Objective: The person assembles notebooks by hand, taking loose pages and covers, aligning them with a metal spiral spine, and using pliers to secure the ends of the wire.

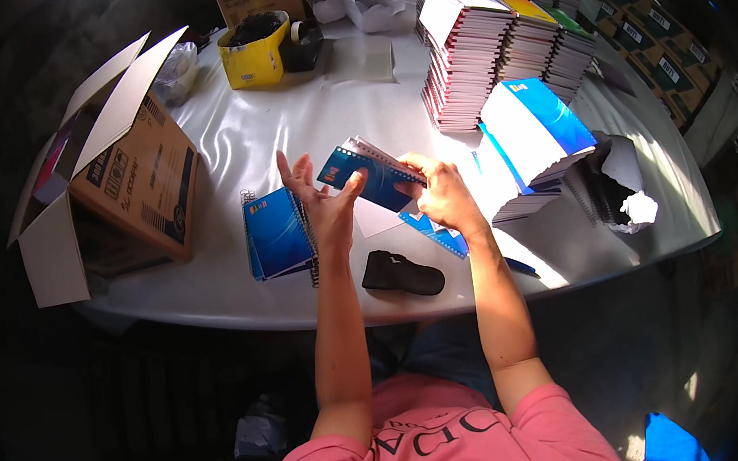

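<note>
My right hand (448,193) grips an unbound notebook (377,176) with a blue cover and white pages, its edge punched with a row of holes. It is tilted above the table. My left hand (322,197) is beside its left end with the fingers spread; the thumb reaches the blue cover, and I cannot tell whether it touches. Under my right hand, another punched blue cover (444,239) lies on the table. Blue spiral-bound notebooks (277,233) lie left of my left wrist. Between my forearms sits a black rounded object (402,274), its kind unclear.
An open cardboard box (144,182) stands at the left. At the right are a pile of blue-covered pages (513,148) and tall notebook stacks (464,63). Farther back is a cut yellow container (257,67) with black contents. Black coils (588,194) lie near the right edge.
</note>
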`<state>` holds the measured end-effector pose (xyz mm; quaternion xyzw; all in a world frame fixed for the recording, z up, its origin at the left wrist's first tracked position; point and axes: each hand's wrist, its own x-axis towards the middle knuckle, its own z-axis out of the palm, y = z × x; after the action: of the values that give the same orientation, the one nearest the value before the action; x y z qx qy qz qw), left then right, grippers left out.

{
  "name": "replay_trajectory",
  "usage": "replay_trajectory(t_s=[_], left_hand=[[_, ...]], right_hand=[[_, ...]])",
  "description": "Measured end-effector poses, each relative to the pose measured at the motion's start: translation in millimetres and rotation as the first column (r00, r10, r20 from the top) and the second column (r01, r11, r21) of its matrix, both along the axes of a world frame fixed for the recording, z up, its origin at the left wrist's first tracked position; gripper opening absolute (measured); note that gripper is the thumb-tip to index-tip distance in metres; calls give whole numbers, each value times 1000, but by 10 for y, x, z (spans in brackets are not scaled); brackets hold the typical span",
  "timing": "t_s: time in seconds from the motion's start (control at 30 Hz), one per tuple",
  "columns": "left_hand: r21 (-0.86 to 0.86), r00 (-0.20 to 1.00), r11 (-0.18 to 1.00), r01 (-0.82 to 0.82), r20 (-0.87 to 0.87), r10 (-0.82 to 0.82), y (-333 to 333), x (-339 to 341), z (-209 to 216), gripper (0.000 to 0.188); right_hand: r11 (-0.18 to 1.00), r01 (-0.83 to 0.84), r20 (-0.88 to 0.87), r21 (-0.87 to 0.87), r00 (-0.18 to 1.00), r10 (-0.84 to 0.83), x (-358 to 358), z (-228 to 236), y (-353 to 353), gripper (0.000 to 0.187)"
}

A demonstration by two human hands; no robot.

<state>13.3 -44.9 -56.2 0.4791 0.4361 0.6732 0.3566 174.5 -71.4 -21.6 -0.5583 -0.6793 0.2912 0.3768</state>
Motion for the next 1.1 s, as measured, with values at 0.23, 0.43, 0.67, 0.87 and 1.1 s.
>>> replay_trajectory(t_s=[0.23,0.43,0.67,0.87,1.1], left_hand=[[71,861,991,111,-505,-61,28,54,-301,61],[-14,969,995,100,-228,-100,116,168,-291,42],[80,856,994,74,-517,-22,115,188,-502,36],[186,730,980,67,-679,79,-18,238,-383,46],[113,779,982,149,-625,-47,-112,103,-446,37]], right_hand=[[999,33,205,23,978,-36,101,-381,-35,57],[999,-35,-361,-2,932,32,220,-489,65,72],[992,91,-702,-88,700,-127,143,-703,134,70],[993,102,-441,-65,890,-120,100,-820,122,61],[958,-262,-831,-120,555,47,571,-562,232,48]])
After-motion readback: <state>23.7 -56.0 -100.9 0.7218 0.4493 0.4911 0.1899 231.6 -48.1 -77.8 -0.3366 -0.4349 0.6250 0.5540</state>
